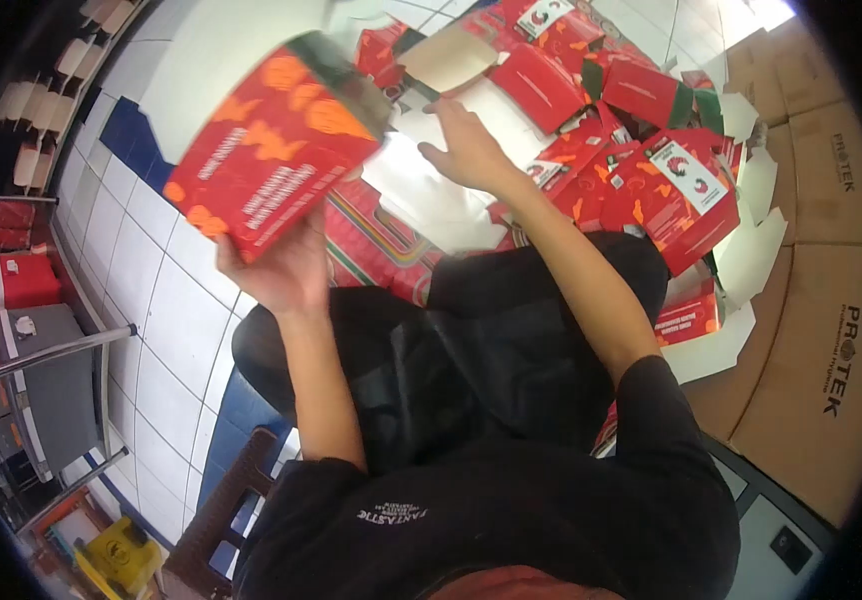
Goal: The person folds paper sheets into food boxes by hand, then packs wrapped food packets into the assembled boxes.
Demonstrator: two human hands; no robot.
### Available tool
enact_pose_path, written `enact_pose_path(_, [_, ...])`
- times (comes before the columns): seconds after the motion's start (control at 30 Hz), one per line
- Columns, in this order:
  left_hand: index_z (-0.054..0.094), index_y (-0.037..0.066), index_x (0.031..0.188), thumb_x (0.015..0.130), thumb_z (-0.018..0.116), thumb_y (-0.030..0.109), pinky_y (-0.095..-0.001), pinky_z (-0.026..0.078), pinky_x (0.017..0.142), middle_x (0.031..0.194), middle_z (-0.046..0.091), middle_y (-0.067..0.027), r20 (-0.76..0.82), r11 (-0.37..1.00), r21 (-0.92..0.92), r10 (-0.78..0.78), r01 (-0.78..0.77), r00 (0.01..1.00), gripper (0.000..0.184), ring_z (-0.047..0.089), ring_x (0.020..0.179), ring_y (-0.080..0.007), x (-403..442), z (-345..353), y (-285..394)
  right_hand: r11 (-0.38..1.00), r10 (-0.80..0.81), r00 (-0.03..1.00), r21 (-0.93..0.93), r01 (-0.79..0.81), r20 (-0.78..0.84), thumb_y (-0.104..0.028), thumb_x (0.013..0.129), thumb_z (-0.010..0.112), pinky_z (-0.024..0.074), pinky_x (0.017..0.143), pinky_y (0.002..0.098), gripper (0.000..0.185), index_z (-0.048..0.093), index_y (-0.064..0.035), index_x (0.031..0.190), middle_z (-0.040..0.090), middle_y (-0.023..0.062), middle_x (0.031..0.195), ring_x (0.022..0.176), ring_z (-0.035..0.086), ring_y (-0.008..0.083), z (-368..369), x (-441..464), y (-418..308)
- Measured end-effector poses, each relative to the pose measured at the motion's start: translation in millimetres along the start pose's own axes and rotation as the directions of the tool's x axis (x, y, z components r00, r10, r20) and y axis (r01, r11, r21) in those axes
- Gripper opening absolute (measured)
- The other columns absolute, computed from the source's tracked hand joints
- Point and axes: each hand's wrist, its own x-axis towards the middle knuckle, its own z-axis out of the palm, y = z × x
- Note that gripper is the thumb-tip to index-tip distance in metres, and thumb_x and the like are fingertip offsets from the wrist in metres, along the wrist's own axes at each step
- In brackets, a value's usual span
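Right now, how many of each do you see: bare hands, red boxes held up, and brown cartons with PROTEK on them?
Bare hands, left hand and right hand: 2
Red box held up, in the left hand: 1
Brown cartons showing PROTEK: 2
Total: 5

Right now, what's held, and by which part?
Left hand holds the red carton by its lower end as pictured; right hand appears to hold nothing.

White tiled floor [176, 300], blue band [134, 140]
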Motion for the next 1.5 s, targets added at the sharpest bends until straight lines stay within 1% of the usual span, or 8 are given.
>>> enact_pose_path(0.17, [0.041, 0.017, 0.165, 0.098, 0.065, 0.066, -0.0597, 0.040, 0.126, 0.166, 0.049, -0.0098, 0.117, 0.987, -0.082, -0.130, 0.140, 0.985, 0.087, 0.048, 0.152, -0.0329, -4.6, -2.7, -9.5, 0.992, -0.015, 0.995, -0.129, 0.002, -0.095, -0.029, 0.094, 0.073, 0.0595, 0.097, 0.0579, 0.071, 0.043, -0.0046, 0.153, 0.052, 0.0253, 0.153, 0.118, 0.070, 0.0486, 75.3, 74.4, 69.6])
enact_pose_path(0.27, [0.046, 0.014, 0.161, 0.091, 0.075, 0.068, -0.0542, 0.044, 0.121, 0.160, 0.056, -0.0067, 0.018, 0.983, -0.032, -0.179, 0.179, 0.984, 0.093, 0.055, 0.146, -0.0281, -9.3, 4.9, -11.9, 0.905, 0.264, 0.964, -0.351, -0.239, 0.023, -0.035, 0.095, 0.071, 0.0625, 0.084, 0.0557, 0.070, 0.044, -0.0046, 0.152, 0.057, 0.0241, 0.147, 0.100, 0.075, 0.0456, 113.4, 93.0, 98.0])
enact_pose_path(0.43, [0.043, 0.018, 0.163, 0.089, 0.081, 0.062, -0.0559, 0.037, 0.126, 0.166, 0.051, -0.0047, 0.195, 0.938, -0.050, -0.328, 0.344, 0.924, 0.095, 0.046, 0.154, -0.0279, -15.7, -14.2, -17.7, 0.980, 0.106, 0.993, -0.163, -0.112, -0.049, -0.031, 0.095, 0.074, 0.0590, 0.088, 0.0515, 0.058, 0.056, -0.0036, 0.143, 0.065, 0.0234, 0.137, 0.105, 0.073, 0.0424, 97.7, 50.6, 102.3])
enact_pose_path(0.67, [0.040, 0.005, 0.161, 0.083, 0.093, 0.030, -0.0491, 0.046, 0.120, 0.150, 0.061, -0.0128, 0.166, 0.965, 0.248, -0.133, 0.090, 0.977, 0.097, 0.061, 0.139, -0.0296, -15.7, -21.9, -11.3, 0.959, -0.130, 0.913, 0.185, 0.215, -0.387, -0.025, 0.097, 0.077, 0.0557, 0.091, 0.0437, 0.040, 0.071, -0.0005, 0.129, 0.075, 0.0216, 0.119, 0.105, 0.073, 0.0345, -29.9, 51.2, 35.5])
enact_pose_path(0.77, [0.026, 0.000, 0.164, 0.077, 0.097, 0.012, -0.0453, 0.045, 0.120, 0.152, 0.052, -0.0185, 0.128, 0.827, 0.553, 0.039, -0.104, 0.991, 0.114, 0.056, 0.139, -0.0299, -10.2, -2.3, -11.8, 0.897, -0.015, 0.928, 0.405, 0.177, -0.373, -0.020, 0.105, 0.072, 0.0566, 0.083, 0.0325, 0.028, 0.071, 0.0025, 0.122, 0.077, 0.0095, 0.105, 0.091, 0.070, 0.0156, -109.2, 30.0, -23.6])
enact_pose_path(0.83, [0.019, -0.003, 0.164, 0.074, 0.099, 0.015, -0.0454, 0.044, 0.120, 0.157, 0.043, -0.0209, 0.213, 0.389, 0.886, 0.146, -0.254, 0.966, 0.122, 0.051, 0.142, -0.0314, -7.0, -8.3, -13.5, 0.838, 0.025, 0.916, 0.508, 0.199, -0.400, -0.018, 0.106, 0.070, 0.0561, 0.081, 0.0299, 0.025, 0.071, 0.0021, 0.121, 0.076, 0.0056, 0.105, 0.090, 0.069, 0.0113, -136.0, 7.5, -33.0])
enact_pose_path(1.07, [0.027, -0.013, 0.158, 0.060, 0.095, 0.031, -0.0492, 0.039, 0.123, 0.151, 0.044, -0.0307, 0.343, -0.237, 0.919, 0.085, -0.315, 0.935, 0.127, 0.047, 0.142, -0.0450, -7.8, -9.9, -37.3, 0.476, 0.084, 0.926, 0.831, 0.288, -0.369, -0.012, 0.107, 0.069, 0.0533, 0.090, 0.0242, 0.018, 0.069, -0.0010, 0.121, 0.073, 0.0016, 0.109, 0.099, 0.066, 0.0065, -151.6, -53.3, -36.9])
enact_pose_path(1.5, [0.029, -0.014, 0.157, 0.057, 0.093, 0.027, -0.0470, 0.038, 0.124, 0.150, 0.044, -0.0290, 0.355, -0.256, 0.896, -0.081, -0.364, 0.931, 0.126, 0.046, 0.145, -0.0427, -13.9, -0.3, -55.0, 0.671, -0.089, 0.991, 0.729, 0.136, -0.103, -0.009, 0.104, 0.070, 0.0570, 0.081, 0.0308, 0.023, 0.068, 0.0010, 0.125, 0.076, 0.0064, 0.108, 0.097, 0.067, 0.0111, -72.1, -52.4, -60.2])
